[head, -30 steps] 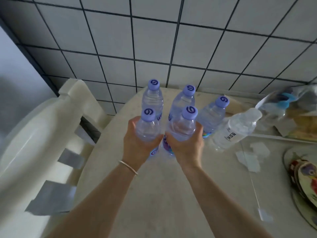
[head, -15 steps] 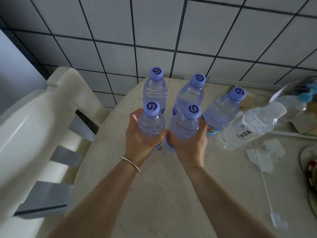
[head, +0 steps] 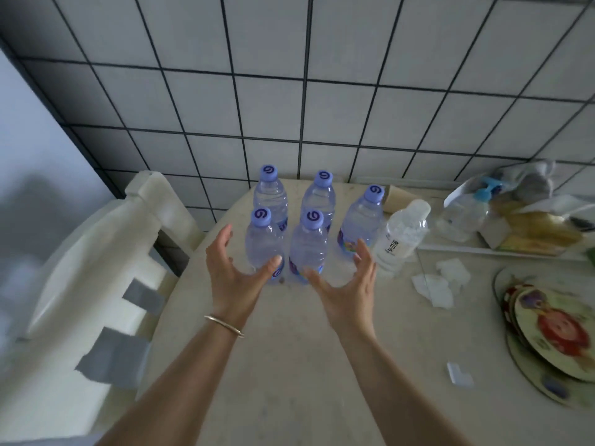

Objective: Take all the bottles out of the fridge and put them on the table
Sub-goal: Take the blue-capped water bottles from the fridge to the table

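My left hand (head: 233,275) and my right hand (head: 346,286) were both spread wide with curled fingers, holding nothing. They hovered over the table (head: 289,365), palms turned toward each other, just short of the two nearest bottles. My left thumb overlapped the lower part of the front left bottle (head: 264,243); whether it touched I cannot tell. The front right bottle (head: 309,247) stood upright just beside it, between my hands. At twelve o'clock from those two stood the back left bottle (head: 270,196) and the back right bottle (head: 319,201), upright as well. A fifth bottle (head: 362,222) with the same purple cap stood at about two o'clock from the front pair. Just beside it, at three o'clock, was a white-capped bottle (head: 404,235) with a white label. A thin bracelet (head: 224,325) circled my left wrist. A white chair (head: 90,268) sat at nine o'clock beside the table, and round picture plates (head: 553,333) lay at four o'clock, near scraps of paper (head: 441,281).
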`<state>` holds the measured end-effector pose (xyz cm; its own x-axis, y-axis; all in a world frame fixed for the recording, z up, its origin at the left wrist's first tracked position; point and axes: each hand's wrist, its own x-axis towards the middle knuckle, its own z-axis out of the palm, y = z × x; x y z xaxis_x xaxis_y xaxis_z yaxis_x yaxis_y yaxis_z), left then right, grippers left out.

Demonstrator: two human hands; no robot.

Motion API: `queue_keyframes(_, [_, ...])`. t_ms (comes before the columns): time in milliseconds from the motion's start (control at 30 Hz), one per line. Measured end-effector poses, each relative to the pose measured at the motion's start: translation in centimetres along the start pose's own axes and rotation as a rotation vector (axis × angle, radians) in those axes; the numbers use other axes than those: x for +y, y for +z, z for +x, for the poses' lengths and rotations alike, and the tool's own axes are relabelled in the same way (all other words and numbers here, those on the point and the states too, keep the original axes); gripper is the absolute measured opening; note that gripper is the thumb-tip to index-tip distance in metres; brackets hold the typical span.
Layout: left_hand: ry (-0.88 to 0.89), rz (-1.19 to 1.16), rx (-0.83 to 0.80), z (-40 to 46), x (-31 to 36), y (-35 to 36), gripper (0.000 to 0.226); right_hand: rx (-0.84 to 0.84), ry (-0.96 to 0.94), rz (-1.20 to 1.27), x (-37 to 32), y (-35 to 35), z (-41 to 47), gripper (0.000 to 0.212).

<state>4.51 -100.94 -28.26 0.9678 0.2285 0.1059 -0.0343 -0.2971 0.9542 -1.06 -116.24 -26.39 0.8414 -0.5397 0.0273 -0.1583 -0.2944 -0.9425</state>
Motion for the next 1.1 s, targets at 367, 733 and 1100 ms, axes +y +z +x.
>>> queue_keyframes(367, [0.042,-0.200,-0.053,-19.6,7.7,-7.1,0.086,-0.036,-0.071,0.026,-1.8,-12.0,-16.2,0.082])
queue_keyframes(733, [0.138,-0.135,-0.166,-37.2,10.7,-16.2,0.069,-0.008,-0.114,0.011,-4.0,-21.0,-34.7,0.077])
queue_keyframes(1100, [0.154,-0.146,-0.425,-49.3,7.4,-24.7,0.065,0.286,0.063,0.032,-2.7,-22.5,-53.9,0.076])
